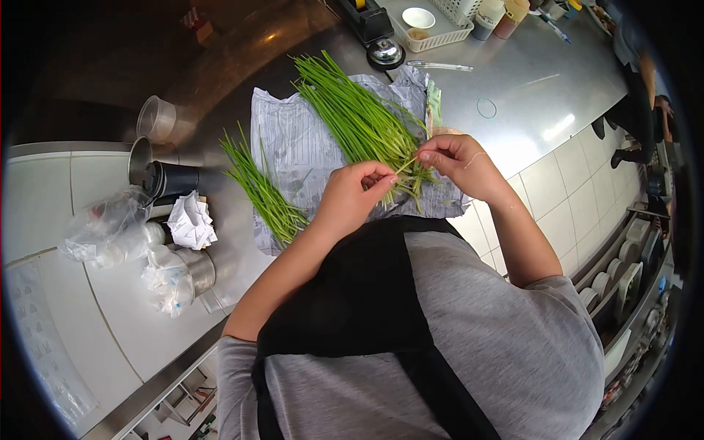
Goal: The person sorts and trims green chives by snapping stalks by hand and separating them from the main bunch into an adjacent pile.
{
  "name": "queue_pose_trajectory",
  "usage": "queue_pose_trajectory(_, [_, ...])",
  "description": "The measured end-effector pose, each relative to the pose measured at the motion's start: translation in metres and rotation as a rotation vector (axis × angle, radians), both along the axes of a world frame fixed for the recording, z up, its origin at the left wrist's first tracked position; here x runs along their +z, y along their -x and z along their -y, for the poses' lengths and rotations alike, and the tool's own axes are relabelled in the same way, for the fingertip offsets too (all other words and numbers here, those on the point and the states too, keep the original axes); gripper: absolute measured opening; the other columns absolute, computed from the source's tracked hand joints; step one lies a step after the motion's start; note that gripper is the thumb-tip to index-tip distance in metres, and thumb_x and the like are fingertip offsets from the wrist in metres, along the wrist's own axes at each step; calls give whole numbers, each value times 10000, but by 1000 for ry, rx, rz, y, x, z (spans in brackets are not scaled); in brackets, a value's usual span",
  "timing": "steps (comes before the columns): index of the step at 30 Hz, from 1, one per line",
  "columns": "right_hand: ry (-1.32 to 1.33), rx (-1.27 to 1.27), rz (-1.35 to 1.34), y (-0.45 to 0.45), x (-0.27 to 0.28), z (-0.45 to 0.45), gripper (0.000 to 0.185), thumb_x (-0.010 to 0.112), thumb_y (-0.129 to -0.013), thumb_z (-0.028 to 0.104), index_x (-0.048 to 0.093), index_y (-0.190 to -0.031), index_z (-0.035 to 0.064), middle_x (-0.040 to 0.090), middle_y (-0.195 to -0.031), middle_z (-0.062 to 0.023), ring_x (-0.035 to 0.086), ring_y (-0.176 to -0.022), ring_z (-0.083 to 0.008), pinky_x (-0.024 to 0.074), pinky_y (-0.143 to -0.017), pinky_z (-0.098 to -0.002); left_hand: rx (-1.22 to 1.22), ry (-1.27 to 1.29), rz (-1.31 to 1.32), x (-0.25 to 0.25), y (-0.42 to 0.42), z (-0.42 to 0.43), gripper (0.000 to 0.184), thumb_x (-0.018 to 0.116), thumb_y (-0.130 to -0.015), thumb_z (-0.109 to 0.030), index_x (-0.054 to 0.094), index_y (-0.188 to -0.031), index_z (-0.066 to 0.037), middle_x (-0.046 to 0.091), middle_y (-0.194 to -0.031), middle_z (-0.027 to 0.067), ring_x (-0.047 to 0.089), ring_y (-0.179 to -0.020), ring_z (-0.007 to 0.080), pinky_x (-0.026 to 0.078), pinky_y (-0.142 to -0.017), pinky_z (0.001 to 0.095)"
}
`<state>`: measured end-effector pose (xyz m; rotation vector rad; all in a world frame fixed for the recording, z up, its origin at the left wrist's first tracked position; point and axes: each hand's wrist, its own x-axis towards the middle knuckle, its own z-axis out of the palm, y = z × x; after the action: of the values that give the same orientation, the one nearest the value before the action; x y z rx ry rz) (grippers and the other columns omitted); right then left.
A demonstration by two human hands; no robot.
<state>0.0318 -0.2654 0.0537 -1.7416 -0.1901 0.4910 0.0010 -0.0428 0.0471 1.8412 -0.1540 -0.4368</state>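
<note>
Both of my hands meet over the pale root ends of a large bunch of green stalks (345,103), which lies on crumpled newspaper (275,125). Between my left hand (352,192) and my right hand (463,163) runs a thin pale-green stalk (408,164), pinched at both ends by thumb and fingers. A thin band loops around the back of my right hand. To the left, a smaller bunch of green stalks (262,192) rests across the newspaper's edge.
A metal bell (385,53), a pen (440,67) and a white basket (440,38) sit beyond the newspaper. A green rubber band (486,108) lies to the right. Cups, a metal pot (196,270) and plastic bags stand left. Another person (636,88) is at far right.
</note>
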Motion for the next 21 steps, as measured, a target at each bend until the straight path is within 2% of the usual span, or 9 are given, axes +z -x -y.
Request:
queue_pose_trajectory(3, [-21, 6, -30, 0, -3, 3, 139, 607, -891, 109, 652, -939, -14, 620, -784, 5, 537, -725, -46, 443, -649, -200, 15, -24, -22, 3, 6, -3, 102, 642, -861, -93, 651, -903, 0, 642, -767, 2, 554, -684, 44, 443, -632, 200])
queue_pose_trajectory(9, [-29, 45, -137, 0, 2, 7, 135, 613, -887, 112, 658, -943, -2, 607, -748, 13, 504, -654, -37, 405, -572, -193, 62, -33, 1, 2, 10, -15, 75, 643, -856, -80, 656, -895, -17, 619, -748, -19, 530, -670, 33, 430, -618, 192])
queue_pose_trajectory(12, [52, 57, -152, -4, 7, 17, 139, 593, -883, 71, 654, -969, -19, 644, -805, -35, 540, -693, -68, 448, -645, -204, 83, -83, 33, 6, 10, -25, 59, 649, -851, -73, 655, -888, -27, 605, -736, -32, 514, -661, 26, 418, -608, 185])
queue_pose_trajectory(16, [-6, 68, -155, -4, 6, 22, 132, 595, -878, 57, 650, -968, -23, 648, -828, -32, 543, -712, -68, 455, -662, -207, 92, -79, 44, 6, 10, -34, 54, 652, -849, -71, 650, -883, -30, 600, -727, -34, 509, -659, 26, 413, -609, 185])
queue_pose_trajectory(19, [-88, 60, -130, -4, 1, 22, 126, 600, -874, 47, 646, -962, -30, 649, -838, -29, 539, -716, -67, 461, -680, -209, 112, 16, -18, -1, 10, -35, 56, 651, -851, -73, 644, -889, -32, 600, -745, -33, 508, -673, 27, 409, -607, 184])
queue_pose_trajectory(21, [-100, 49, -117, -4, 3, 23, 125, 603, -874, 46, 643, -957, -38, 649, -847, -29, 554, -737, -74, 466, -701, -211, 180, 258, -107, -3, 11, -34, 65, 646, -856, -79, 640, -901, -32, 596, -766, -31, 507, -698, 27, 406, -598, 186])
